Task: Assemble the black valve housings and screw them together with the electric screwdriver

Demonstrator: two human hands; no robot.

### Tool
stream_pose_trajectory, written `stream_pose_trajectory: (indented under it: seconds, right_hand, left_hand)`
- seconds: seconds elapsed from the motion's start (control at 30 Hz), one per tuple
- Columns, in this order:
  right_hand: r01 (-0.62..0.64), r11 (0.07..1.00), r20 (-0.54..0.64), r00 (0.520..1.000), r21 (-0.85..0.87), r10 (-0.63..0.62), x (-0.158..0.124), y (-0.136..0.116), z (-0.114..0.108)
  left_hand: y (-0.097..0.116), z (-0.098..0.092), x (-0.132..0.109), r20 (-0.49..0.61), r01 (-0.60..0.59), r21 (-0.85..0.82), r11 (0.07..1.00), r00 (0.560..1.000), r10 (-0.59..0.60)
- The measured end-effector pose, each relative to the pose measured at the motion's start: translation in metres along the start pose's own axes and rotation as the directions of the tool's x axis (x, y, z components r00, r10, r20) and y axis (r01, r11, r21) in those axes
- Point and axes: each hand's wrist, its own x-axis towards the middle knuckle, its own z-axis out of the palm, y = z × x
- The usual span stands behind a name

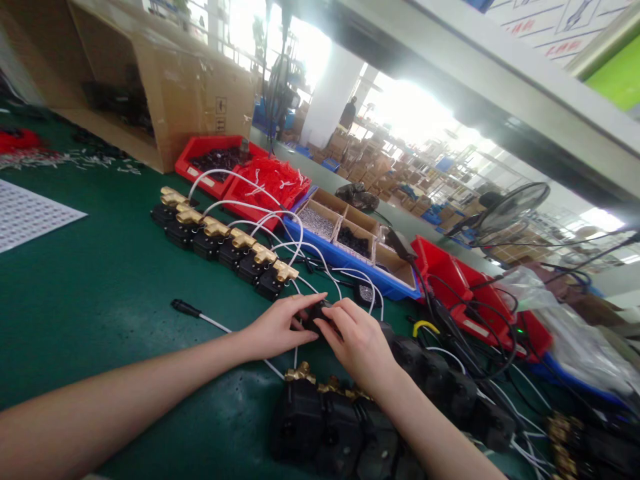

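Above the green mat, my left hand and my right hand meet on a small black part. Fingers of both hands close around it and hide most of its shape. Just below lie black box-shaped units with brass valve bodies. One white cable runs from there to a black plug left of my left hand. Beyond my hands stands a slanting row of similar black units with brass tees, their white cables looping to the right.
Behind are red bins, a blue tray with cardboard compartments, and more red bins on the right. An open carton stands at the back left. More black units and tangled cables lie to the right.
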Motion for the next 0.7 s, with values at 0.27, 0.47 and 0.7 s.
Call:
stream_pose_trajectory:
  seconds: [0.27,0.47,0.7]
  right_hand:
    - [0.067,0.998,0.023,0.998,-0.016,-0.067,0.003,0.001,-0.004]
    - [0.039,0.998,-0.006,0.999,-0.058,-0.039,0.0,0.001,0.0]
    - [-0.023,0.995,-0.061,0.998,-0.093,0.017,-0.005,-0.002,0.007]
  left_hand:
    - [0.0,-0.002,0.001,0.014,0.03,-0.024,0.999,0.999,-0.03]
    - [0.002,-0.002,0.001,0.018,0.036,-0.03,0.999,0.999,-0.035]
    - [0.003,-0.001,0.001,0.018,0.039,-0.033,0.999,0.999,-0.038]
